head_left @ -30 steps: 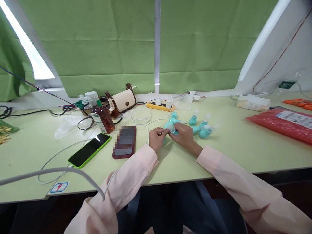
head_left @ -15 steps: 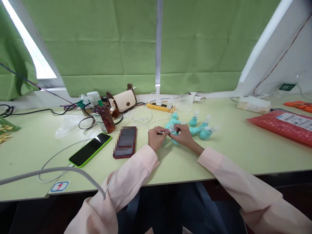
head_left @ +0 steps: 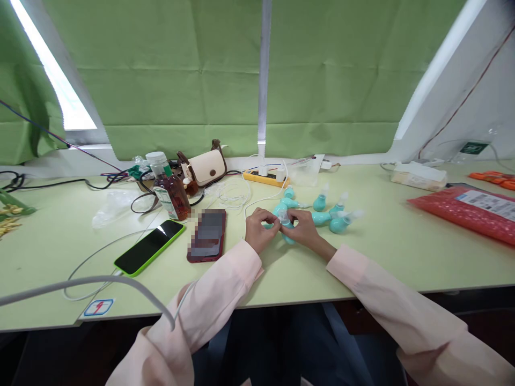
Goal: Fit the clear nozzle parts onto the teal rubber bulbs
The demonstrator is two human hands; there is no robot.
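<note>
Between my two hands is a turquoise bulb nasal aspirator (head_left: 288, 237) with a clear plastic tip piece at its top. My left hand (head_left: 259, 231) pinches at the clear part from the left, thumb and forefinger together. From the right, my right hand (head_left: 302, 227) closes its fingers on the same aspirator; fingers hide much of it. Several more turquoise aspirators lie just behind and to the right, among them one upright bulb (head_left: 319, 202) with a clear tip and another bulb (head_left: 340, 224) lying tilted near my right hand.
Left of my hands lie a dark red phone (head_left: 207, 236) and a green-cased phone (head_left: 149, 247) on a cable. Behind them stand a bottle (head_left: 171, 195) and a small cream bag (head_left: 207, 166). A yellow power strip (head_left: 265, 177) is at the back; a red bubble-wrap parcel (head_left: 446, 203) lies right.
My fingers have shifted slightly around the aspirator, and more of its turquoise bulb shows below them. The view has moved a little; the other things lie as before.
</note>
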